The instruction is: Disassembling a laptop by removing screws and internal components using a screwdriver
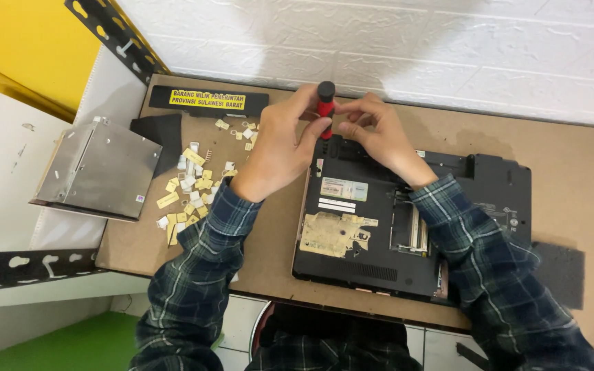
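A black laptop (379, 254) lies upside down on the brown board (572, 165), its underside facing up with worn stickers and an open memory bay. A red screwdriver with a black cap (325, 103) stands upright at the laptop's far left corner. My left hand (276, 148) wraps its fingers around the red handle. My right hand (376, 134) pinches the same handle from the right side. The tip of the tool is hidden behind my hands.
A metal drive caddy (101, 168) sits at the board's left edge. Several small white and yellow plastic pieces (194, 182) lie scattered beside it. A long black battery pack with a yellow label (207, 100) rests along the far edge. A dark foam pad (562, 271) lies right.
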